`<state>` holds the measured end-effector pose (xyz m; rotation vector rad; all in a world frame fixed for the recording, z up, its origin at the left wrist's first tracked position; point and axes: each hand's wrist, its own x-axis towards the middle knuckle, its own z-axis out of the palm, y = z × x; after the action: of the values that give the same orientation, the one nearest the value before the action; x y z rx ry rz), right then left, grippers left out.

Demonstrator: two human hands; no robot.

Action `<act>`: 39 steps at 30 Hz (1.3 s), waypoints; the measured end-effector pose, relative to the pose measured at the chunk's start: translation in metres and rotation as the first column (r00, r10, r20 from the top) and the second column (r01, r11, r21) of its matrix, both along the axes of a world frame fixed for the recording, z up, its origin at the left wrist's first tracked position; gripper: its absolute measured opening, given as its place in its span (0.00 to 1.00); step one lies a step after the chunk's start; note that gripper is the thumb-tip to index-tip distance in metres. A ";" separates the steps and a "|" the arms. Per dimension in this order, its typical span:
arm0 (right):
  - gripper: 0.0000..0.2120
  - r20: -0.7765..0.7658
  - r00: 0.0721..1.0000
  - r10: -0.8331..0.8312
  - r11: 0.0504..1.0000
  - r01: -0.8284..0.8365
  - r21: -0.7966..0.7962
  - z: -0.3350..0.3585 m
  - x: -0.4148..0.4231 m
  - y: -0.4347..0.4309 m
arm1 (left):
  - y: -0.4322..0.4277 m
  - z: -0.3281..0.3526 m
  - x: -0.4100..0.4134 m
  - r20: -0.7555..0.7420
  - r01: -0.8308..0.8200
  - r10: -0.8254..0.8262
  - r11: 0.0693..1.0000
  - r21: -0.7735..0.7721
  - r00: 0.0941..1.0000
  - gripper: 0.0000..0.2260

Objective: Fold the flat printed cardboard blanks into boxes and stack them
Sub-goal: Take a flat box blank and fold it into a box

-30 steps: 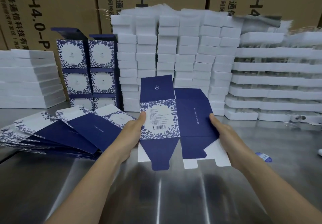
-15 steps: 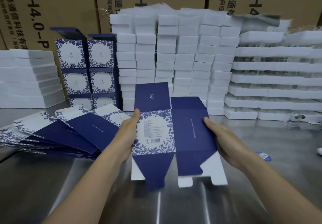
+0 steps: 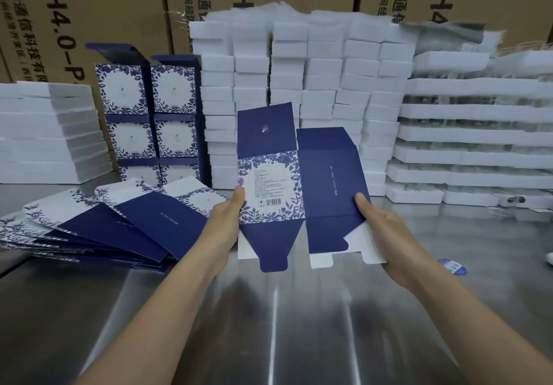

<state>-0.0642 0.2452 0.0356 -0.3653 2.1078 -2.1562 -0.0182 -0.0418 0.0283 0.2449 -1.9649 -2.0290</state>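
Observation:
A flat cardboard blank (image 3: pixel 299 184), navy blue with a white floral panel and a barcode, is held upright above the steel table. My left hand (image 3: pixel 224 223) grips its left edge with the thumb on the floral panel. My right hand (image 3: pixel 380 229) grips its right edge, thumb on the navy panel. A fanned pile of more flat blanks (image 3: pixel 104 223) lies on the table to the left. Folded boxes (image 3: pixel 149 115) of the same print stand stacked in two columns at the back left.
The steel table (image 3: pixel 269 324) reflects light in front of me. White foam blocks (image 3: pixel 299 85) are piled high behind the blank, with more at the left (image 3: pixel 45 133) and white trays (image 3: pixel 472 133) at the right. Brown shipping cartons (image 3: pixel 89 10) form the back wall. A small blue sticker (image 3: pixel 453 266) lies at right.
Both hands dipped the blank toward me half a second ago and have now lifted it back up, tilted slightly clockwise. The grips are unchanged.

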 end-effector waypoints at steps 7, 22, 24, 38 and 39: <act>0.18 -0.057 0.990 -0.128 0.989 0.123 -0.082 -0.009 -0.001 -0.005 | 0.006 -0.002 0.000 0.018 -0.062 0.062 0.998 0.012 0.998 0.24; 0.20 -0.314 0.945 -0.089 0.992 0.113 0.059 -0.017 0.008 -0.018 | 0.012 0.003 0.006 -0.068 0.062 -0.047 0.965 0.253 0.997 0.19; 0.25 -0.315 0.949 0.003 0.997 0.022 0.078 -0.013 0.014 -0.020 | 0.016 0.010 0.009 -0.216 0.191 -0.125 0.928 0.321 0.968 0.20; 0.10 -0.413 0.894 -0.173 0.978 0.206 0.036 -0.007 0.018 -0.030 | 0.051 0.017 0.023 -0.382 0.005 -0.010 1.000 -0.013 0.924 0.16; 0.11 -0.371 0.903 -0.217 0.974 0.227 -0.017 -0.006 0.018 -0.028 | 0.050 0.017 0.024 -0.354 -0.037 0.047 0.999 0.036 0.934 0.21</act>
<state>-0.0462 0.2167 0.0293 -0.5999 2.4853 -2.3326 0.0054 0.0080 0.0454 -0.0710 -1.6937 -1.9167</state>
